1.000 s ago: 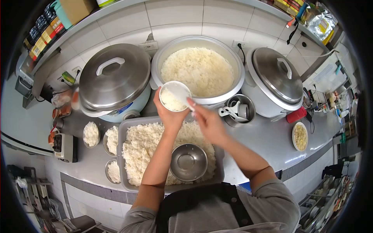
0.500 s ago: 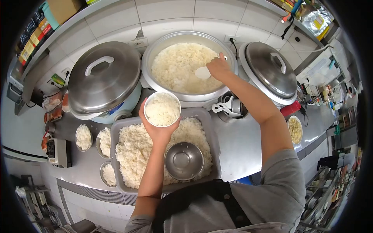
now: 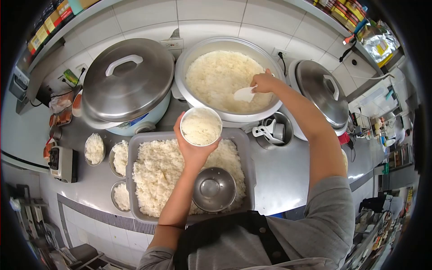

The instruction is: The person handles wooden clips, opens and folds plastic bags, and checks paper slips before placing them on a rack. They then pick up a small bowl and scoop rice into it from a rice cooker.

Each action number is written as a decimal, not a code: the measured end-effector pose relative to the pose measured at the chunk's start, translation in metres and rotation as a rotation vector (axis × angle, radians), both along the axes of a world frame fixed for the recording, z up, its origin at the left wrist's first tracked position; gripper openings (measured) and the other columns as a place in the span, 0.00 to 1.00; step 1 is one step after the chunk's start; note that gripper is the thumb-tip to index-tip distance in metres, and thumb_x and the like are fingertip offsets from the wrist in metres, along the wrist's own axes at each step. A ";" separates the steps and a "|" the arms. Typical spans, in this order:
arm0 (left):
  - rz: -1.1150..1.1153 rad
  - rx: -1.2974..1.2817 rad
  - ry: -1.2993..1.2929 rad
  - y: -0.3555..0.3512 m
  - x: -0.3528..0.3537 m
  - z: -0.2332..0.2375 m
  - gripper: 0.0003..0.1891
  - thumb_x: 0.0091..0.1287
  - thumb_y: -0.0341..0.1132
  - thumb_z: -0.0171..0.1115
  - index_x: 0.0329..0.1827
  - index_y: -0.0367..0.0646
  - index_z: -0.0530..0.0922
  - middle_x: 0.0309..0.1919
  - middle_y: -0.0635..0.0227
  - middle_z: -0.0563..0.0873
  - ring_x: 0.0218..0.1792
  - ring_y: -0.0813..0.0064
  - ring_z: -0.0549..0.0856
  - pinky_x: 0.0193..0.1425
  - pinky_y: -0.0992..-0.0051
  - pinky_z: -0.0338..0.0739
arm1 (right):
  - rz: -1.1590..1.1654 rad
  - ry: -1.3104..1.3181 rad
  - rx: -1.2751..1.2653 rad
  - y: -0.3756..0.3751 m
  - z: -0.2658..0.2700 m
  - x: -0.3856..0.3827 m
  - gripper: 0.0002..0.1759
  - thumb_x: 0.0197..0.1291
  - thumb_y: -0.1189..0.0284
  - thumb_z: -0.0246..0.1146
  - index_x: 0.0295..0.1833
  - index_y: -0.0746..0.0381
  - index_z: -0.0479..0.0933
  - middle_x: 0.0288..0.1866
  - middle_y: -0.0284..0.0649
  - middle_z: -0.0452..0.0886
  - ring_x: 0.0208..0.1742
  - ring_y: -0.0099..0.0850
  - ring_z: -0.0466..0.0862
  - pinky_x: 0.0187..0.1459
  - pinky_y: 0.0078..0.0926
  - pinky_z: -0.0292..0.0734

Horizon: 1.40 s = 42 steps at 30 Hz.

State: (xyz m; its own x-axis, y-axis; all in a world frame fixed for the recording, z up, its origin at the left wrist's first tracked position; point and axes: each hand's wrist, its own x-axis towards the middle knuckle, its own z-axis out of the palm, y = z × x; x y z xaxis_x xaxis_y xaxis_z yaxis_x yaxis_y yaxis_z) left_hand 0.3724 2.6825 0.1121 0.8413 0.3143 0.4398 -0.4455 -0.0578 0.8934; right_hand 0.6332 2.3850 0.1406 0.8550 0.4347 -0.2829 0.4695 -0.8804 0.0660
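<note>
My left hand [image 3: 194, 150] is wrapped round a white bowl [image 3: 201, 126] heaped with rice, held above the grey tub. In my right hand [image 3: 265, 83] is a white rice paddle [image 3: 245, 94], its blade low over the rice [image 3: 216, 81] inside the large open cooker [image 3: 181, 72]. Below my left forearm, the grey plastic tub [image 3: 250, 180] is filled with loose rice [image 3: 155, 175]. An upturned-open steel bowl [image 3: 215, 189] rests on that rice, with nothing visible in it.
Lidded cookers [image 3: 128, 81] [image 3: 319, 92] flank the open one. Left of the tub stand small metal bowls of rice [image 3: 94, 149] and a grey-white appliance [image 3: 63, 164]. A steel pot [image 3: 283, 130] with white-handled scoops sits right of the tub on the steel counter [image 3: 281, 180].
The paddle's blade has turned and shows more broadly, still over the cooker's rice. The whole view has shifted slightly. My left hand still holds the bowl of rice.
</note>
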 end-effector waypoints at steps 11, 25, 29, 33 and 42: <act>0.001 -0.018 0.032 0.002 0.000 -0.006 0.60 0.39 0.26 0.87 0.76 0.42 0.56 0.65 0.55 0.74 0.66 0.62 0.78 0.71 0.63 0.76 | 0.144 0.126 0.196 0.002 0.022 -0.033 0.16 0.57 0.57 0.74 0.47 0.53 0.91 0.42 0.38 0.91 0.44 0.34 0.85 0.66 0.45 0.50; 0.023 0.039 -0.075 -0.020 0.064 0.019 0.57 0.40 0.33 0.89 0.73 0.38 0.59 0.61 0.54 0.78 0.63 0.62 0.81 0.67 0.64 0.77 | -0.269 0.162 0.797 0.027 0.113 -0.082 0.15 0.70 0.71 0.62 0.59 0.62 0.84 0.33 0.39 0.83 0.33 0.26 0.79 0.38 0.28 0.76; 0.114 0.117 -0.036 -0.031 0.071 0.034 0.57 0.39 0.33 0.88 0.73 0.36 0.61 0.60 0.53 0.78 0.61 0.59 0.81 0.65 0.64 0.78 | -0.092 -0.178 0.706 0.065 0.091 -0.139 0.29 0.65 0.81 0.54 0.73 0.63 0.70 0.48 0.54 0.81 0.49 0.47 0.83 0.52 0.41 0.79; 0.271 0.258 -0.074 -0.036 0.074 0.033 0.55 0.39 0.34 0.89 0.72 0.36 0.62 0.61 0.51 0.75 0.63 0.55 0.78 0.67 0.61 0.75 | -0.013 -0.284 0.477 0.109 0.095 -0.221 0.38 0.58 0.86 0.53 0.78 0.71 0.59 0.55 0.58 0.74 0.58 0.54 0.79 0.56 0.45 0.80; 0.295 0.340 -0.082 -0.030 0.053 0.036 0.55 0.41 0.33 0.88 0.73 0.36 0.61 0.62 0.50 0.74 0.63 0.54 0.79 0.66 0.60 0.76 | 0.030 -0.352 0.521 0.130 0.050 -0.269 0.41 0.59 0.82 0.58 0.79 0.74 0.55 0.53 0.57 0.75 0.53 0.49 0.81 0.50 0.43 0.83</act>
